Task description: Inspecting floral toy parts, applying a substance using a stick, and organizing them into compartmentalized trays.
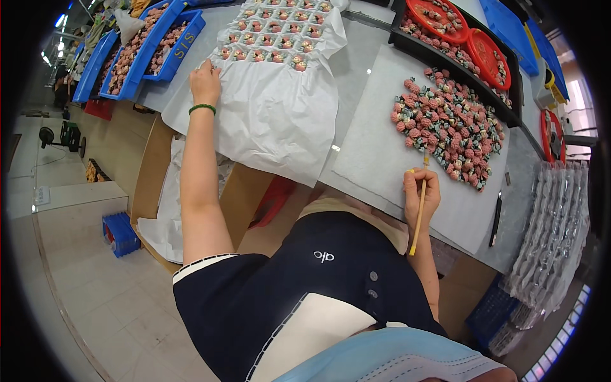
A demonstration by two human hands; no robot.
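My right hand (422,193) is closed around a thin paintbrush (417,223) with a yellowish wooden handle. Its bristle end reaches the near edge of a pile of small pink figurines (449,121) with grey-green and cream parts, lying on a white sheet (366,143). Over on the left, my left hand (205,83), with a green bracelet at the wrist, is at the near left corner of a white compartment tray (259,46). Similar figurines sit in its compartments. The left fingers are curled together there; what they pinch, if anything, is hidden. White paper (273,121) hangs over the table's front edge.
Blue bins (167,69) of figurines stand at the far left. A black tray (455,79) holding red round baskets (489,58) lies at the far right. A black pen-like tool (495,219) rests by the right edge, near stacked clear plastic trays (550,229). An open cardboard box (149,169) stands below left.
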